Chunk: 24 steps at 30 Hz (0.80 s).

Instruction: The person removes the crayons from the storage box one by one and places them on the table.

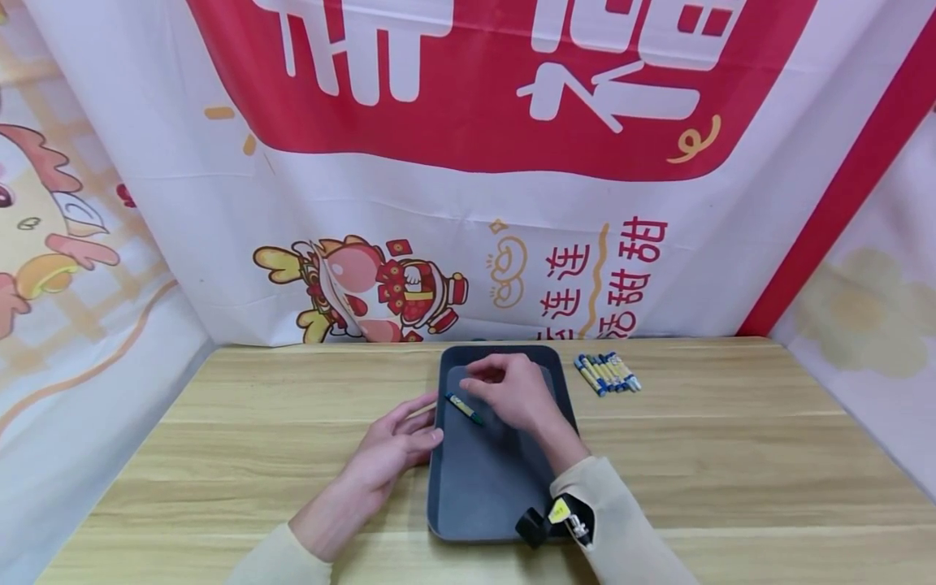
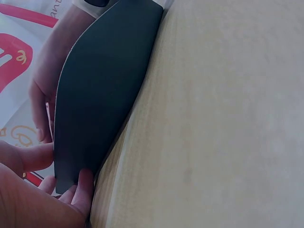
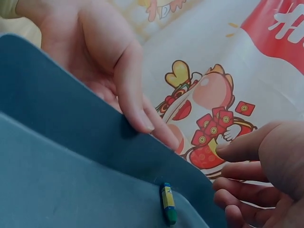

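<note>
A dark grey tray (image 1: 486, 496) lies on the table with one green crayon (image 1: 464, 409) near its left wall. The crayon has a yellow-and-blue wrapper; in the right wrist view the same crayon (image 3: 168, 203) shows its green tip. My left hand (image 1: 391, 447) holds the tray's left side, thumb at the rim and fingers against the outer wall (image 2: 90, 95). Above the tray's far half hovers my right hand (image 1: 512, 394), fingers loosely bent. Nothing shows between its thumb and fingers in the right wrist view, where the hand (image 3: 266, 175) is beside the rim.
Several crayons (image 1: 607, 373) with yellow-and-blue wrappers lie side by side to the right of the tray. A printed cloth (image 1: 409, 195) hangs behind the wooden table (image 1: 731, 471), and more cloth hangs at both sides. A small black device (image 1: 556, 520) is strapped to the right wrist.
</note>
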Each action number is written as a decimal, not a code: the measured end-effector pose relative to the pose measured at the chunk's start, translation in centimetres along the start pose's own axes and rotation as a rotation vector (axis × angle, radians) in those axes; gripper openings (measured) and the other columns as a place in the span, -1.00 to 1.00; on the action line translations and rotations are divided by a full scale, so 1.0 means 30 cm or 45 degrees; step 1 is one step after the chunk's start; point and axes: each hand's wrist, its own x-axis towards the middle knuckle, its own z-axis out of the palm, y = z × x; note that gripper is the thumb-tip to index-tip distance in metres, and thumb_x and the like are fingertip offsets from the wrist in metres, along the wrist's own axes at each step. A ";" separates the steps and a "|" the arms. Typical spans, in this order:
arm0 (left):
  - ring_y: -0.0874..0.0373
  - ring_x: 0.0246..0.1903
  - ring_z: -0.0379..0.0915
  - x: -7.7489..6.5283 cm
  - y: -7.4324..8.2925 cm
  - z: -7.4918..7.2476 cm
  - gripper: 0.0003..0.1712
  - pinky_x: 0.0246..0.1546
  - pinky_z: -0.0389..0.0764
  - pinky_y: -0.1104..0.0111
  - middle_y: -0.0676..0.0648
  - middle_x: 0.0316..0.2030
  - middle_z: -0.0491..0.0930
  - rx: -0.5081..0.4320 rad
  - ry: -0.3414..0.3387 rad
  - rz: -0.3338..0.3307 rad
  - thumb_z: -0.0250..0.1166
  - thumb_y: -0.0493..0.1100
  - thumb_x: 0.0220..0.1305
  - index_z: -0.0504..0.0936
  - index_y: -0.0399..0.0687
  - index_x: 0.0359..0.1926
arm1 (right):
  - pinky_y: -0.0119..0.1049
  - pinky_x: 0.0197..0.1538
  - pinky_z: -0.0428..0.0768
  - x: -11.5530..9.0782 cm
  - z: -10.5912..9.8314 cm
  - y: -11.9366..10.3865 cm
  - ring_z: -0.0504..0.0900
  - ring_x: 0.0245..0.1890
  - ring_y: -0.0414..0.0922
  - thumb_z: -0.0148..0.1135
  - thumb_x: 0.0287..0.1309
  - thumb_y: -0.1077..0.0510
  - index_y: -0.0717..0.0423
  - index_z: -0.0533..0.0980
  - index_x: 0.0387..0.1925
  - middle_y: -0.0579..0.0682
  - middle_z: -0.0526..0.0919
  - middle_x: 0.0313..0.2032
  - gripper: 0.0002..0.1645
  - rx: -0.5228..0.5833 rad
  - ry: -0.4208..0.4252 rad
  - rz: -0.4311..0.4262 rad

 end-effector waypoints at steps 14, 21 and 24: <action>-0.11 0.32 0.62 -0.002 0.001 -0.001 -0.33 0.25 0.70 0.10 -0.28 0.47 0.49 -0.012 0.001 -0.010 0.34 -0.31 0.44 0.47 0.07 0.51 | -0.19 -0.03 0.71 0.005 0.011 0.006 0.68 -0.19 -0.13 0.47 0.34 0.02 -0.01 0.77 0.08 -0.08 0.81 -0.14 -0.67 -0.050 -0.093 0.058; -0.11 0.32 0.62 -0.001 0.003 -0.001 -0.33 0.25 0.70 0.10 -0.29 0.47 0.49 -0.007 0.004 -0.002 0.34 -0.30 0.44 0.47 0.07 0.51 | -0.25 -0.09 0.66 0.018 0.031 0.021 0.66 -0.22 -0.14 0.47 0.33 0.07 0.02 0.77 0.05 -0.08 0.79 -0.20 -0.71 -0.075 -0.127 0.091; -0.10 0.32 0.62 -0.001 0.002 -0.001 -0.33 0.24 0.71 0.12 -0.29 0.47 0.49 -0.013 -0.003 -0.004 0.34 -0.31 0.44 0.47 0.07 0.51 | -0.27 -0.12 0.64 0.020 0.034 0.028 0.66 -0.24 -0.14 0.48 0.31 0.10 0.03 0.78 0.03 -0.08 0.79 -0.23 -0.72 -0.074 -0.143 0.108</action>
